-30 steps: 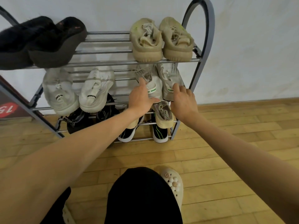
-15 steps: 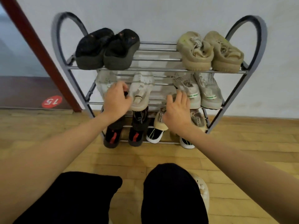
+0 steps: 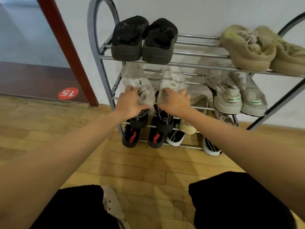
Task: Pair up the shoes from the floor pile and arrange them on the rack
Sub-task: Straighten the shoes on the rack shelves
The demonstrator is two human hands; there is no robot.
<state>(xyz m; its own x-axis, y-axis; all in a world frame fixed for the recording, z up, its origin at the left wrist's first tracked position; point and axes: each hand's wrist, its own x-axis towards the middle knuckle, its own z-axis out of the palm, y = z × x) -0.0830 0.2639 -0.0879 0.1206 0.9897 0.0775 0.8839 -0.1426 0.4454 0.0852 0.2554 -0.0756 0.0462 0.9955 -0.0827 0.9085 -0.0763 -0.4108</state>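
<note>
A grey metal shoe rack (image 3: 102,57) stands against the white wall. On its second shelf lie two white sneakers. My left hand (image 3: 130,104) holds the heel of the left white sneaker (image 3: 137,81). My right hand (image 3: 175,103) holds the heel of the right white sneaker (image 3: 173,80). The top shelf carries a black pair (image 3: 143,42) and a beige pair (image 3: 257,50). A grey pair with green stripes (image 3: 236,95) sits at the right of the second shelf. Lower shelves hold black shoes with red marks (image 3: 142,134) and black-and-white shoes (image 3: 176,137).
The floor is light wood planks. A dark red door frame (image 3: 71,55) and a red round "15" sticker (image 3: 68,93) are at the left. My knees in black trousers and a beige clog (image 3: 113,207) fill the bottom of the view.
Both hands moved left along the second shelf, from the grey green-striped pair to the white sneakers, and now hold their heels. The view shifted left too.
</note>
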